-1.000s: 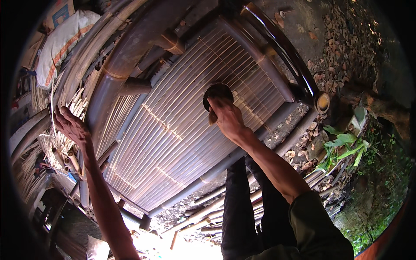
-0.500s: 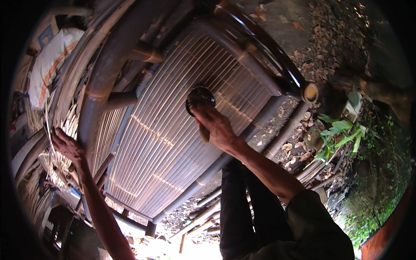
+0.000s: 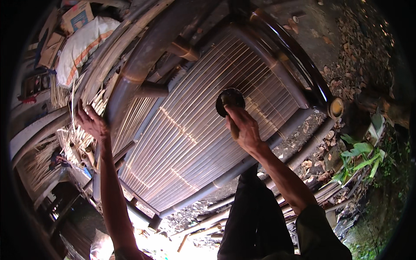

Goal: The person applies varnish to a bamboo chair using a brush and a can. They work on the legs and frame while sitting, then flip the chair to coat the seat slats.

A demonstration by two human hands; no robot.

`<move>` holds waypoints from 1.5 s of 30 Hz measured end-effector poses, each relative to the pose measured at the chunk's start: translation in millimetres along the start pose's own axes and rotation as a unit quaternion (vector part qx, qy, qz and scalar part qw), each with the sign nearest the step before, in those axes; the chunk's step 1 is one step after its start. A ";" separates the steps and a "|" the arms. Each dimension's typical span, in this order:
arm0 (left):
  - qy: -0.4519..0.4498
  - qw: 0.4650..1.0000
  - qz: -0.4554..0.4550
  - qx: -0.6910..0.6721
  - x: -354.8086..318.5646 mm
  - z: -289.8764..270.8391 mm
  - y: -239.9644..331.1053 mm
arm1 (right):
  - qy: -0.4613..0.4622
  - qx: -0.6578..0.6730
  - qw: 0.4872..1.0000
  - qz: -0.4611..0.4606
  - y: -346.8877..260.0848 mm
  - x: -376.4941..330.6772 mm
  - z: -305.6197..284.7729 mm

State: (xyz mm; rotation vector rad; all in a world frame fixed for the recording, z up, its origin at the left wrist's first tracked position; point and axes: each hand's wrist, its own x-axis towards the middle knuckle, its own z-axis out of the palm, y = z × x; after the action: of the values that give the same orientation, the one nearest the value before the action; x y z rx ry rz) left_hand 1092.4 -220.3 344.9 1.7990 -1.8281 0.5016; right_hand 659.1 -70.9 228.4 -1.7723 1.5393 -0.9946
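Observation:
My right hand (image 3: 242,126) grips the wooden handle of a round dark brush (image 3: 229,102) and presses its head on the slatted bamboo seat (image 3: 186,143) of a large bamboo bench. My left hand (image 3: 92,123) rests with spread fingers on the thick bamboo pole (image 3: 130,82) of the bench's back, at the left. Glossy dark bamboo poles (image 3: 294,60) frame the seat on the right.
A white sack (image 3: 82,45) and cardboard boxes (image 3: 76,17) lie at the upper left. Loose bamboo strips (image 3: 71,143) are piled at the left. Dry leaves and stones (image 3: 355,47) cover the ground at the right, with a green plant (image 3: 359,158) nearby. My dark trouser legs (image 3: 255,221) stand below the bench.
My right hand has slid the brush a little across the seat slats. My left hand stays on the back pole. The view has shifted slightly.

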 end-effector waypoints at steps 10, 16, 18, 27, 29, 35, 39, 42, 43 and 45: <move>0.000 0.996 -0.083 0.020 -3.0 -0.2 7.1 | 0.077 0.180 0.973 0.123 -8.5 -10.9 -13.6; 0.001 0.992 -0.127 -0.002 -2.2 -0.6 15.0 | 0.239 0.592 0.692 0.336 -13.0 -30.5 -45.3; -0.012 0.990 -0.142 0.021 -0.6 -2.8 18.1 | 0.236 0.665 0.637 0.310 -6.1 -50.2 -56.1; -0.001 0.988 -0.140 -0.064 -1.9 -9.7 20.3 | 0.241 0.567 0.728 0.303 -36.5 -81.6 -33.9; 0.046 0.987 -0.101 -0.114 -6.7 -9.1 18.1 | 0.218 0.519 0.773 0.294 -51.0 -78.9 -11.5; 0.058 0.976 -0.079 -0.193 -77.8 -70.0 5.2 | 0.087 0.405 0.881 0.229 -186.0 -41.4 78.1; -0.110 0.958 -0.225 -0.137 -245.9 -158.1 -22.5 | -0.026 0.622 0.779 -0.073 -253.0 -17.3 209.5; -0.333 0.914 -0.227 -0.047 -465.0 -231.2 -58.7 | -0.076 0.273 0.942 -0.181 -305.2 -3.3 245.3; -0.403 0.890 -0.205 -0.060 -536.3 -261.2 -64.4 | -0.067 0.371 0.911 -0.164 -287.8 8.0 253.8; -0.596 0.744 -0.283 -0.104 -608.3 -336.2 -56.8 | -0.055 0.545 0.830 -0.104 -235.9 39.3 252.1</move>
State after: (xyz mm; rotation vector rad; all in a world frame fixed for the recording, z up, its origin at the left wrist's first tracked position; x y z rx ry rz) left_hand 1172.8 464.8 242.6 2.5594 -1.6291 -1.3379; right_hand 1001.1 -82.1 288.9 -1.0996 0.4435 -1.4336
